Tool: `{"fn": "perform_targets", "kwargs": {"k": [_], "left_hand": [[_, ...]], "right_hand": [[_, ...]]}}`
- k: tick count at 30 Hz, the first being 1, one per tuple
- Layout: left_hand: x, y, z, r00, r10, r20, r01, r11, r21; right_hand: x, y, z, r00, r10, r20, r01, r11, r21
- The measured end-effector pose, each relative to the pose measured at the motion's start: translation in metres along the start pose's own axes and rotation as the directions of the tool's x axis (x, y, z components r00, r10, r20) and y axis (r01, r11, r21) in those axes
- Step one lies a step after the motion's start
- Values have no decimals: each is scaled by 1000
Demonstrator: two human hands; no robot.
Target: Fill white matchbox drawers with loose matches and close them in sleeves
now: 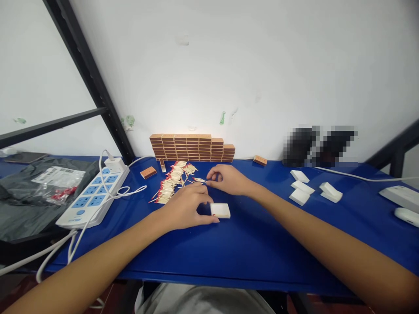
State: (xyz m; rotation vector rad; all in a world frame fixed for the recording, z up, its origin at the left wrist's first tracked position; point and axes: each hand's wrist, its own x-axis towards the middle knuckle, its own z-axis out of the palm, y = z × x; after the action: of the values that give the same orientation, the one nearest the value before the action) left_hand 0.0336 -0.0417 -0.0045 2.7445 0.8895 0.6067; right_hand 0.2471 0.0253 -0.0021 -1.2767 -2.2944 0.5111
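- While my left hand [188,207] holds the left end of one white tray [221,211] between thumb and fingers, that tray sits on the blue bench [255,248], between its near and far edges.
- Right hand [231,179], mine: fingers curled, tips at a few matches [199,180]; whether they are gripped, I cannot tell.
- Match pile [173,181], red-tipped: beyond my left hand, toward the far edge.
- Matchbox stack [186,148], stepping down rightward: along the far edge.
- Lone matchbox [260,160]: far edge, right of the stack.
- White pieces [303,187], several: toward the right edge.
- Power strip [96,192], white and blue: toward the left edge.
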Motion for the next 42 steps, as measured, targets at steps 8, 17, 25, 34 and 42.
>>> {"fn": "perform_targets", "kwargs": {"k": [8,17,25,34,42], "left_hand": [[-3,4,15,998,22,62,-15,992,-122],[2,-13,9,986,-155,-55,156,988,14],[3,-14,7,985,-162,-56,165,984,65],[4,-13,2,997,-75,-35,78,993,84],[5,-15,1,997,-70,-19,72,994,82]], "right_hand": [[31,0,25,991,71,110,-60,993,-102],[-36,-5,-17,988,101,113,-100,995,-13],[-62,-6,-18,977,79,200,-94,993,68],[-67,-12,-14,984,2,176,2,1000,-18],[-69,-16,-7,989,-25,146,37,996,-83]]}}
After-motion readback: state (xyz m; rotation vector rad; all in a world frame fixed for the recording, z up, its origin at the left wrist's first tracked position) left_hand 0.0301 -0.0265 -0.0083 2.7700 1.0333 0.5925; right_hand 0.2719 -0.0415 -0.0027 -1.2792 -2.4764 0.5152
